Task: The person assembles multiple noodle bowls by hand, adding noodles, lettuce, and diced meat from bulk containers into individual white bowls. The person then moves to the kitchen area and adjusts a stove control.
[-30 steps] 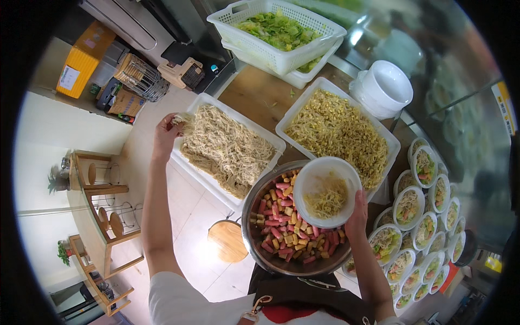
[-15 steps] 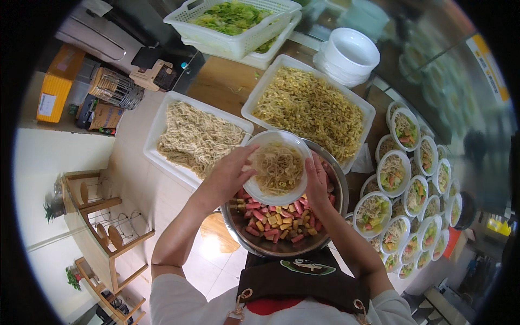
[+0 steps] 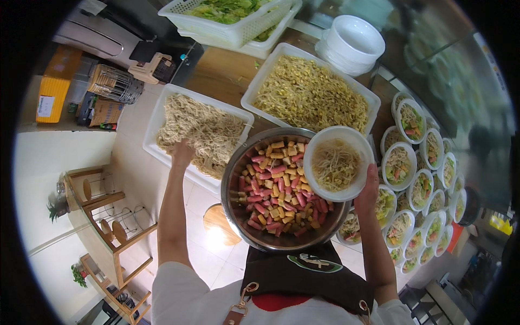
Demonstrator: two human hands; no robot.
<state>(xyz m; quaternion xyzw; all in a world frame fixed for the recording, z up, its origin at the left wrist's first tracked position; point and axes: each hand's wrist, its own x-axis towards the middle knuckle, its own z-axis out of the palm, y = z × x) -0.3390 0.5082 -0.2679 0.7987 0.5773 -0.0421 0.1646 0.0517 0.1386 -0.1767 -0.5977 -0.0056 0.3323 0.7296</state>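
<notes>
My right hand (image 3: 368, 189) grips the rim of a white plastic bowl (image 3: 367, 157) from its right side. Thin pale strands and sprouts (image 3: 336, 165) lie in that bowl, tilted over the right edge of a steel basin. My left hand (image 3: 183, 153) reaches down into pale thin noodles (image 3: 214, 125), its fingertips hidden among the strands. These noodles fill a white tray (image 3: 153, 132) at the left. Cut pink sausage pieces and yellowish cubes (image 3: 281, 184) fill the steel basin (image 3: 234, 227) in front of me.
A white tray (image 3: 251, 103) of bean sprouts (image 3: 311, 92) stands beyond the basin. Behind it are stacked white bowls (image 3: 352, 46) and white baskets (image 3: 238, 38) of cut greens. Many filled bowls (image 3: 398, 165) stand stacked at the right, beside a glass pane (image 3: 433, 81).
My left hand has left the bowl and moved left into the noodle tray. My right hand has carried the bowl to the right, uncovering more of the basin.
</notes>
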